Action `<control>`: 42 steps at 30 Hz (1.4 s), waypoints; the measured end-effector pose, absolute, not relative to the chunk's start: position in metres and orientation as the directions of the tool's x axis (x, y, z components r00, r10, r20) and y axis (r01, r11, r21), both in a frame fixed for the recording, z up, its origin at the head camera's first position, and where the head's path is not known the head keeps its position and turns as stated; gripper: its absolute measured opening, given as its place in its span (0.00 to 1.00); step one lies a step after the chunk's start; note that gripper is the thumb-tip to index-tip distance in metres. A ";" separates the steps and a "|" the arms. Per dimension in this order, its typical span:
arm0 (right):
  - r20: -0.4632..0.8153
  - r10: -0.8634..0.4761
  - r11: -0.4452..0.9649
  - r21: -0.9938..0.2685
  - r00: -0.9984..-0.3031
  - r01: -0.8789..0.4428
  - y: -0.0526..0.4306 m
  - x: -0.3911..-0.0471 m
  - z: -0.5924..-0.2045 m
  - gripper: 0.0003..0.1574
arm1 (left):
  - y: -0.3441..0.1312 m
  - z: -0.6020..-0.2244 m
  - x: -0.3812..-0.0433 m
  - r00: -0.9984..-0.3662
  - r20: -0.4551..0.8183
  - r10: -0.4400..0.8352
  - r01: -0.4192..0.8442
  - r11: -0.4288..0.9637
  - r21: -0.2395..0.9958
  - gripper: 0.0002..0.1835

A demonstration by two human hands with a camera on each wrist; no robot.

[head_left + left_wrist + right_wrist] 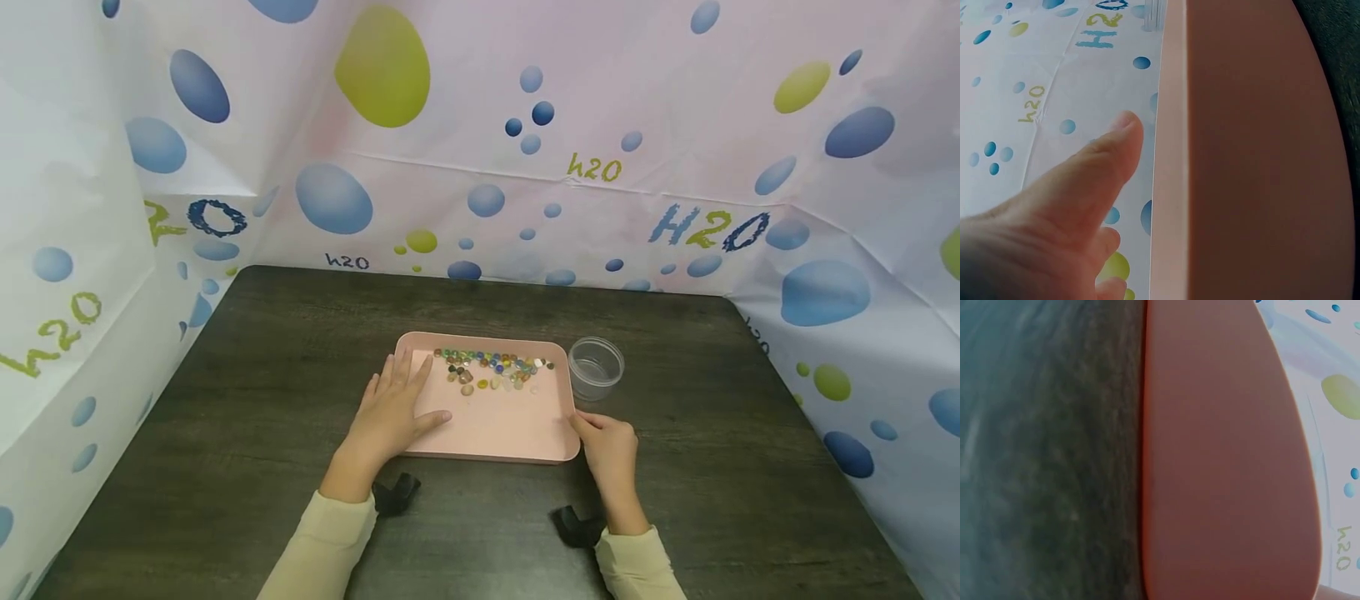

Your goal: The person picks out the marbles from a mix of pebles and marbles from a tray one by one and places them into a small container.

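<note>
A pink rectangular tray (517,425) lies on the dark table. Small glass marbles and pebble-like pieces (495,362) in many colours are spread along its far half. My left hand (390,408) lies over the tray's left side with fingers spread; in the left wrist view its thumb (1094,165) sticks out above the tray wall (1266,150). At the near right edge, my right hand (611,450) pinches the rim with thumb and curled fingers. The right wrist view is mostly filled by the tray's outer wall (1229,450), with little of the hand visible.
A clear round plastic container (596,367) stands just beyond the tray's right edge. The dark wooden table (712,483) extends around the tray. A white sheet printed with bubbles (480,142) hangs behind and at both sides. Black straps are on both wrists.
</note>
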State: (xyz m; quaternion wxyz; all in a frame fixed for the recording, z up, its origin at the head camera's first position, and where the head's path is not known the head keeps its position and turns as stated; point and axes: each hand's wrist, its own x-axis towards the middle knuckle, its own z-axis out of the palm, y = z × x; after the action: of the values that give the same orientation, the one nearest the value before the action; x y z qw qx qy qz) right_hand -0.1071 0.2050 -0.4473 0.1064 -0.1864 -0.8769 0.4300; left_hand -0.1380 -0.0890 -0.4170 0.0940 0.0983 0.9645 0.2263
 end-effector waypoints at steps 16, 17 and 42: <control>-0.002 0.422 0.531 -0.810 -0.906 0.249 0.207 -0.109 -0.450 0.12 | -0.088 -0.389 -0.172 -0.980 -0.028 0.198 0.115 0.673 0.731 0.33; -0.001 0.420 0.530 -0.811 -0.907 0.246 0.207 -0.109 -0.451 0.12 | -0.088 -0.389 -0.176 -0.981 -0.025 0.191 0.111 0.667 0.737 0.30; -0.022 0.421 0.513 -0.818 -0.907 0.258 0.211 -0.109 -0.455 0.12 | -0.083 -0.426 -0.236 -0.989 -0.120 0.089 -0.026 0.688 0.726 0.06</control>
State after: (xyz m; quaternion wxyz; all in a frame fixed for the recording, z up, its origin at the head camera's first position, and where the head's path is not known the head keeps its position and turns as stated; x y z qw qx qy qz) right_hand -0.1090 0.2110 -0.4553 0.0899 -0.1963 -0.8652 0.4525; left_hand -0.2357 -0.0834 -0.4259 0.0729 0.0174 0.9157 0.3948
